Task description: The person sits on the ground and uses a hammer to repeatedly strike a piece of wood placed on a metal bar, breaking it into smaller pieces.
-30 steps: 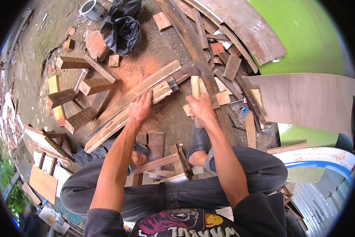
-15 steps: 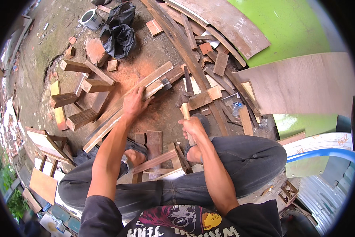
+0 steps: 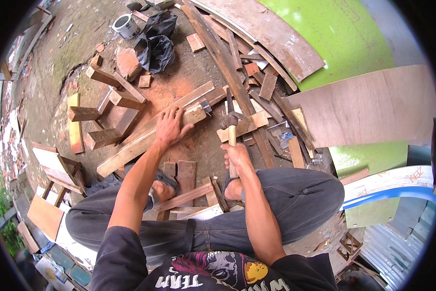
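My left hand [image 3: 170, 128] lies on a long light-brown wooden beam [image 3: 130, 151], its fingers stretched forward and the thumb out to the side. Against the far side of that beam rests another plank [image 3: 196, 95]. A dark grey piece [image 3: 207, 107] sits at the beam's right end; its kind is unclear. In my right hand [image 3: 237, 157] is a hammer [image 3: 232, 135], gripped around its light wooden handle, with the dark head pointing away from me. Just beyond the hammer head, a short board [image 3: 251, 124] lies across a long dark timber [image 3: 237, 87].
Several wood blocks, some joined into a frame [image 3: 125, 99], stand to the left. Black plastic bags [image 3: 155, 51] and a white bucket [image 3: 126, 26] sit at the far side. Scrap wood and a large plywood sheet [image 3: 363, 106] lie right. Wooden pieces [image 3: 184, 196] lie between my feet.
The beam under my left hand has turned, with a broad bare face up instead of a white-edged side. My left hand has loosened from its grip and flattened. The hammer stays in my right hand.
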The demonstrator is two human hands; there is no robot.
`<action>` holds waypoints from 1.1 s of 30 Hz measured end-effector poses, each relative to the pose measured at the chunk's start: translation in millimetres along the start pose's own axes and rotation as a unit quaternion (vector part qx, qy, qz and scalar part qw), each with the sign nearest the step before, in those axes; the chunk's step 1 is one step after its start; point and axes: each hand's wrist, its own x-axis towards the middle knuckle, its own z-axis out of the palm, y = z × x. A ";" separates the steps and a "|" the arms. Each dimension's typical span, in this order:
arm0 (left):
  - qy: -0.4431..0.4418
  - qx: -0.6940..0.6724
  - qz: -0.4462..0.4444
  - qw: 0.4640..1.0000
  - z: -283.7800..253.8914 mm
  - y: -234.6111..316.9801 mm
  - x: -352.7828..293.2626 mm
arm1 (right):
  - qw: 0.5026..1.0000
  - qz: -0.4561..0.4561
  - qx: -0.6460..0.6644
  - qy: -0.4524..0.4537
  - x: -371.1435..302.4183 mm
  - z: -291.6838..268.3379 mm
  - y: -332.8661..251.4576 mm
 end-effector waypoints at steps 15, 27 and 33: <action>-0.059 -0.018 -0.035 0.998 -8.0 15.1 41.1 | 0.995 -0.007 0.100 0.017 28.9 -1.6 0.2; -0.016 0.008 -0.089 0.996 -3.5 20.9 34.0 | 0.983 -0.102 0.154 -0.002 40.0 32.8 1.2; -0.070 -0.010 -0.123 0.990 -3.4 21.8 47.9 | 0.968 -0.088 0.237 0.006 65.4 47.6 6.1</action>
